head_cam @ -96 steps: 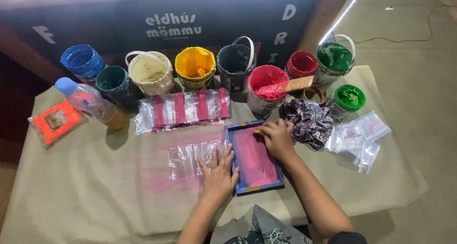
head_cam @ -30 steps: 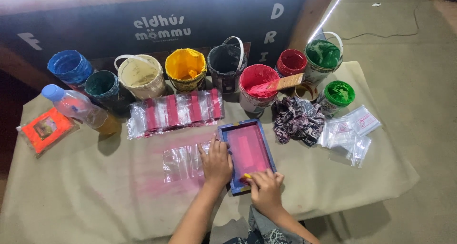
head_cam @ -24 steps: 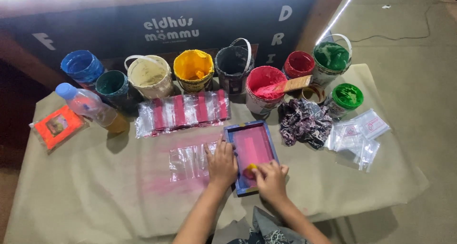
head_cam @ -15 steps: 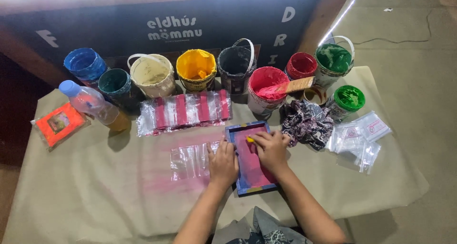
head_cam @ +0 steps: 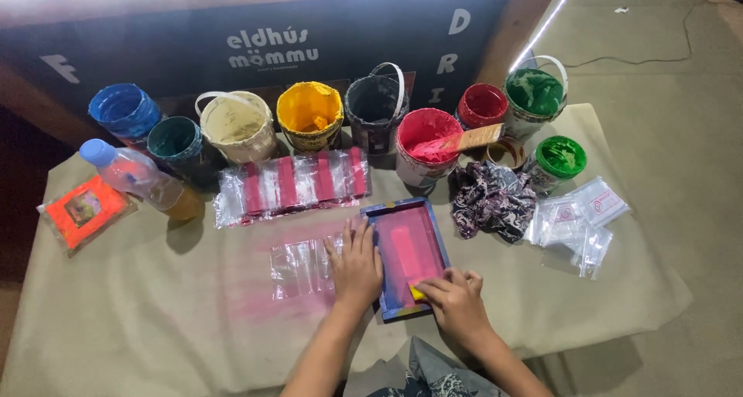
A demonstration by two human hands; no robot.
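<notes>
A small blue-framed printing screen [head_cam: 406, 211] covered in pink ink lies on a beige cloth. My left hand [head_cam: 355, 264] rests flat on the screen's left edge, fingers spread, partly over a clear plastic bag [head_cam: 302, 267]. My right hand [head_cam: 457, 302] grips a small yellow squeegee [head_cam: 417, 292] at the near end of the screen. A pink ink stripe runs down the mesh.
Open paint buckets line the back: blue [head_cam: 124, 111], teal [head_cam: 174, 138], cream [head_cam: 236, 124], yellow [head_cam: 309, 114], black [head_cam: 375, 107], pink [head_cam: 424, 138] with a wooden stick, red [head_cam: 481, 105], green [head_cam: 534, 95]. Printed bags [head_cam: 290, 184], a bottle [head_cam: 139, 179], a patterned rag [head_cam: 491, 200], clear bags [head_cam: 580, 215].
My right hand pulled the squeegee from the far end of the screen back to the near end. My left hand stayed on the screen's left edge.
</notes>
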